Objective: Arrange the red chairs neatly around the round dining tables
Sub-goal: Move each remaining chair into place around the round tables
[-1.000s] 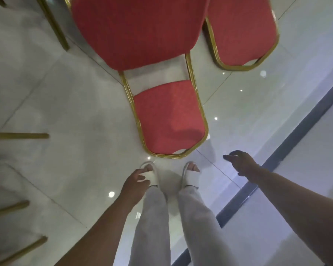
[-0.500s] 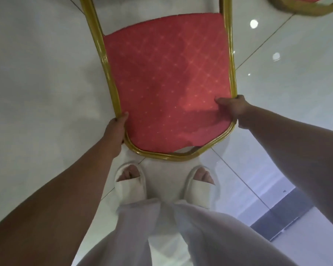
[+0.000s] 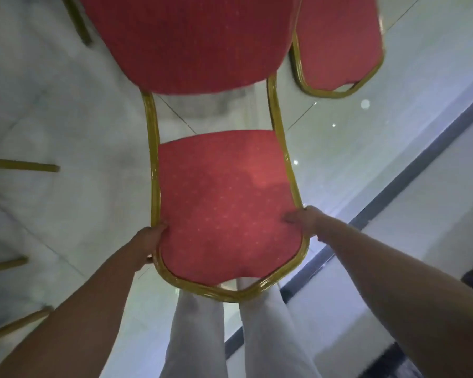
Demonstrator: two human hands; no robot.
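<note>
Nearest red chair: padded back with faint dot pattern, gold tube frame, seen from above and behind, seat toward top of view. Left hand and right hand grip the back's frame at either side (thumbs on the fabric). A second red chair stands just beside it, upper right.

i can read no words, labels or numbers here. the red chair bears only a faint dotted pattern.
</note>
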